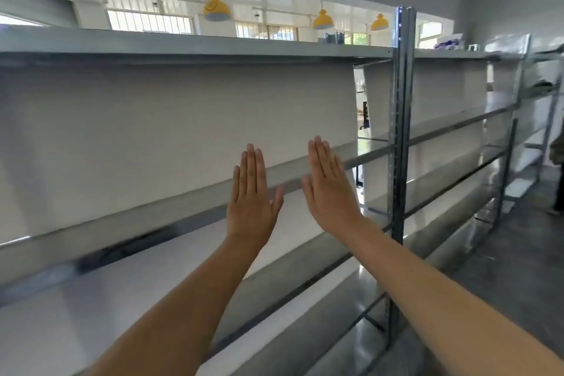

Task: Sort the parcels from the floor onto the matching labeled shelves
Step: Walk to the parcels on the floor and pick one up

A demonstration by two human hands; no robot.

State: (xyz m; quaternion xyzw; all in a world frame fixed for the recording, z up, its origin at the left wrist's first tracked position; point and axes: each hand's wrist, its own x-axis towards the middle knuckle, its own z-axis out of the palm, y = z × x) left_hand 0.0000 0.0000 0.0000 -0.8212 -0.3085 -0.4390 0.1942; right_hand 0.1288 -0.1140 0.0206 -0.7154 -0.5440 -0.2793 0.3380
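Both my arms reach forward in front of a long metal shelving unit (pixel 399 137). My left hand (pixel 251 195) is held flat with its fingers straight and together, holding nothing. My right hand (pixel 328 183) is just to its right, also flat and empty, tilted slightly left. Both hands hover in front of the edge of the middle shelf (pixel 152 223) without touching it. No parcels and no shelf labels show in this view.
The top shelf (pixel 195 46) runs across at head height, with small items at its far right end. A second shelving unit (pixel 543 91) stands at the right. Grey floor (pixel 518 253) runs along the right side. Yellow lamps (pixel 217 9) hang behind.
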